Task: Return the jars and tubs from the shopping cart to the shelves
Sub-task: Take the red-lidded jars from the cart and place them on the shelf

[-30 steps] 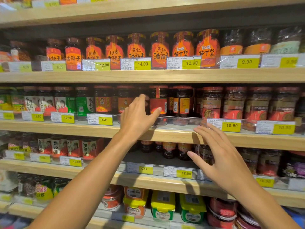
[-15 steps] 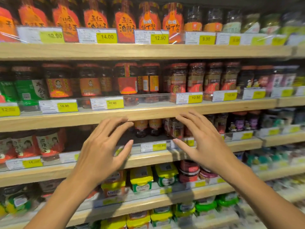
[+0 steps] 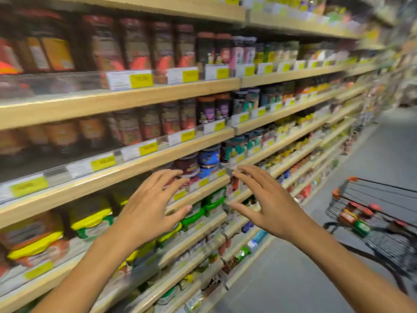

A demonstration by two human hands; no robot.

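My left hand and my right hand are both held out in front of the wooden shelves, fingers spread and loosely bent, holding nothing. They hover apart from the shelf edge at lower middle height. At the right edge stands the black wire shopping cart with orange corner caps. Several red-lidded jars and a green-labelled one lie in its basket. The view is blurred by motion.
Rows of red-labelled sauce jars fill the upper shelves behind yellow price tags. Yellow- and green-lidded tubs sit lower down. A grey aisle floor runs between shelves and cart.
The view has swung right and down, bringing the aisle and the cart into sight. Both hands have drawn back from the shelf and stay empty; the left one left the jar it reached toward.
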